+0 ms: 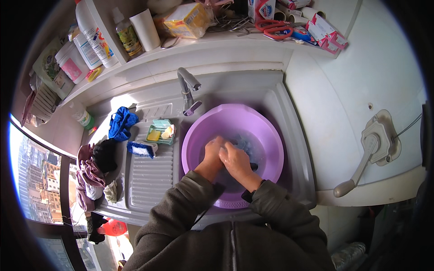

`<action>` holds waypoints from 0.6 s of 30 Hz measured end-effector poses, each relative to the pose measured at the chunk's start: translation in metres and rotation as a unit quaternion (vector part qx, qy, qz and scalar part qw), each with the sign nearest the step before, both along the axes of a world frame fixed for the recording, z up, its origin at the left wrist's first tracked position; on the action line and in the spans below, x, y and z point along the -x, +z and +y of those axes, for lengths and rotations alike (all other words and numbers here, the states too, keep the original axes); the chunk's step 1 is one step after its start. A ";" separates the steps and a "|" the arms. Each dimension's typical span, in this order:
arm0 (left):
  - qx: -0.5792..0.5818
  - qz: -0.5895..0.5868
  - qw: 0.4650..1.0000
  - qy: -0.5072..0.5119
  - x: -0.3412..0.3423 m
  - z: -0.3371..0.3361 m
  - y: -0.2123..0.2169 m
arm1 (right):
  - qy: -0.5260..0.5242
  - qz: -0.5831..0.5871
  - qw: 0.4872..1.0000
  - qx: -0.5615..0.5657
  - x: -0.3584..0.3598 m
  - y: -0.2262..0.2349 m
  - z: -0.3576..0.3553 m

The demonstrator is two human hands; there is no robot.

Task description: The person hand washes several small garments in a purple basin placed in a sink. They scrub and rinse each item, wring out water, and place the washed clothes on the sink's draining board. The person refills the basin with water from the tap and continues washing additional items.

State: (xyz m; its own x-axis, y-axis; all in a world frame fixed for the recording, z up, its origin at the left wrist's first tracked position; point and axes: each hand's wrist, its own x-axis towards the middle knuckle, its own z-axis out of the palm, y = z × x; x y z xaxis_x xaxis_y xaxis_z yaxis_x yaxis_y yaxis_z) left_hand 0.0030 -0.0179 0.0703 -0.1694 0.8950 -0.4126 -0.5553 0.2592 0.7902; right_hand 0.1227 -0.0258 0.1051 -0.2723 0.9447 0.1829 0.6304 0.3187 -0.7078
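A purple plastic basin [266, 131] sits in a white sink [289, 113] and holds water and a bluish wet cloth [243, 143]. My left hand [212, 153] and my right hand [235, 160] are pressed together inside the basin, both closed on the wet cloth. A dark bit of fabric [254, 166] shows just right of my right hand. A grey tap [187, 90] stands behind the basin, its spout over the basin's far left rim.
A ribbed draining board [149, 176] lies left of the basin, with a soap dish [160, 133], a blue scrubbing brush [140, 149] and a blue cloth [121, 123]. Crumpled clothes [92, 174] pile at the far left. The shelf [217, 40] behind carries bottles, boxes and red scissors [273, 28].
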 end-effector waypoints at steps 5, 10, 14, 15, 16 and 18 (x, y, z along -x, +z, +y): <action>0.106 -0.040 0.993 0.003 -0.014 0.000 0.003 | -0.101 -0.029 0.994 -0.033 -0.006 -0.002 0.012; 0.113 0.010 0.994 -0.002 -0.002 0.006 0.006 | 0.030 -0.029 0.999 0.017 -0.003 -0.006 -0.008; 0.112 -0.087 0.988 -0.067 -0.009 0.000 -0.001 | -0.074 -0.034 0.996 0.023 -0.020 -0.028 0.024; 0.089 -0.072 0.993 -0.034 -0.011 -0.002 -0.003 | -0.092 -0.017 0.995 0.023 -0.026 -0.035 0.034; 0.072 -0.068 0.995 -0.003 -0.011 -0.001 -0.006 | -0.071 0.048 0.994 0.074 -0.033 -0.043 0.045; 0.013 -0.085 0.996 0.022 -0.004 0.002 -0.011 | -0.066 0.186 0.965 0.174 -0.043 -0.047 0.058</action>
State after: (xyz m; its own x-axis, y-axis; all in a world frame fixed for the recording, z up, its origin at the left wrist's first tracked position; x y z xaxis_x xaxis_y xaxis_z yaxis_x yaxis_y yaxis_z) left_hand 0.0073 -0.0157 0.0591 -0.1334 0.8769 -0.4618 -0.6911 0.2517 0.6775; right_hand 0.1655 0.0319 0.0584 -0.1212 0.9886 -0.0891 0.3303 -0.0444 -0.9428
